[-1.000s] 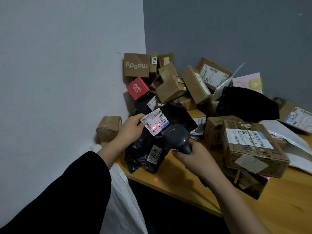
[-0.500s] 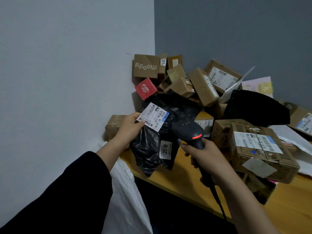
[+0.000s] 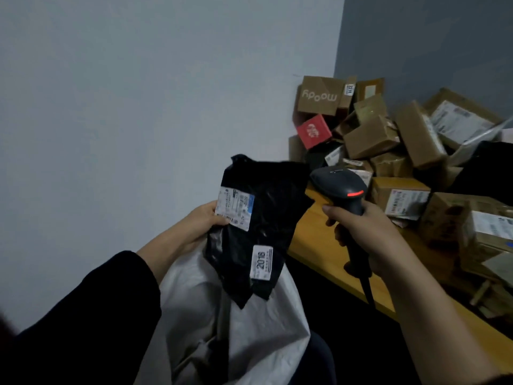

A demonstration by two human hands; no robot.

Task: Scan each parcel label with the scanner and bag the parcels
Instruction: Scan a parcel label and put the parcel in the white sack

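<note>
Corner of a room from my feed: pale wall point(image 3: 138, 107) meets darker grey wall point(image 3: 430, 37), with a wooden table point(image 3: 313, 240) shoved into the corner.

So, my left hand point(image 3: 204, 220) has its fingers curled round the edge of a black poly mailer point(image 3: 274, 215), thumb pinned down on the white shipping label point(image 3: 234, 207). The mailer hangs tilted, top corner up toward the wall. Lower down on it is a white sticker point(image 3: 261, 262) reading 2018. Its bottom end overlaps the mouth of a white sack point(image 3: 241, 329) that sits slumped right under my arm. Can't really tell if the tip is inside or just in front of the fabric. A black sleeve point(image 3: 83, 315) covers that forearm.

My right hand point(image 3: 363, 234) is wrapped tight round the handle of the scanner point(image 3: 341, 187), held just beside the mailer but not touching it. The head points up and left, and a red strip is lit on top. Its cable point(image 3: 367, 290) drops from the handle past the table edge.

Further out, the table's back half is buried in cardboard boxes point(image 3: 372, 137) heaped against both walls, most with white labels. A box printed "moody" point(image 3: 319, 97) sits upside down at the top of the heap, with a small red box point(image 3: 313, 131) tilted right under it.
</note>
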